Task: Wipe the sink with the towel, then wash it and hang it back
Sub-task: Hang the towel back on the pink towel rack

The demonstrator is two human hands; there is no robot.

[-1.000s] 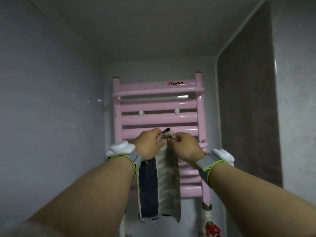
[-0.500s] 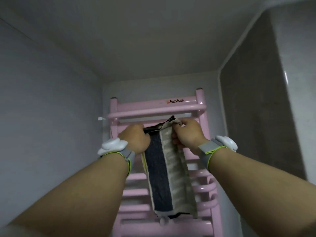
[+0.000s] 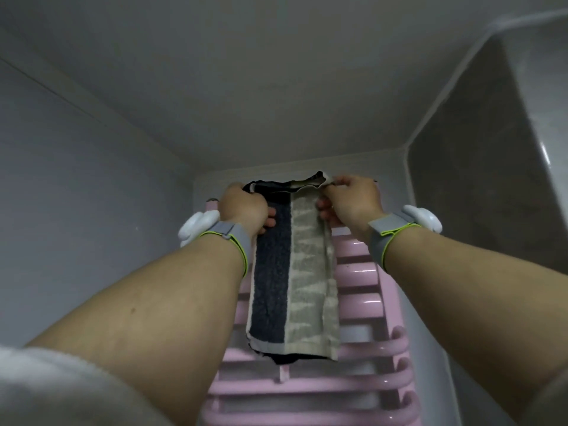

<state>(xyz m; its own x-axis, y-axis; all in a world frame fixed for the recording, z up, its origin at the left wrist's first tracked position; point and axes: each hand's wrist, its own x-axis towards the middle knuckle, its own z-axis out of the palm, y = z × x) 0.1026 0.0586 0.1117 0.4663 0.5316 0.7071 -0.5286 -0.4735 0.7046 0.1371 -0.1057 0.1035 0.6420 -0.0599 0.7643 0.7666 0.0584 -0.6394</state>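
Holding the towel (image 3: 292,272) up at the top of the pink rack (image 3: 362,302), both arms raised. Gripping its upper left corner with the left hand (image 3: 246,210), fingers curled round the dark stripe. Pinching its upper right corner with the right hand (image 3: 350,201), thumb and fingertips pressed on the pale edge. Hanging lengthwise before the rungs, lower end loose.

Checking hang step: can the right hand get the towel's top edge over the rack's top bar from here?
Probably yes. The right hand and left hand both pinch the towel at its top corners, raised level with the top of the pink rack. Nothing visible blocks it, though the top bar itself is hidden behind towel and hands.
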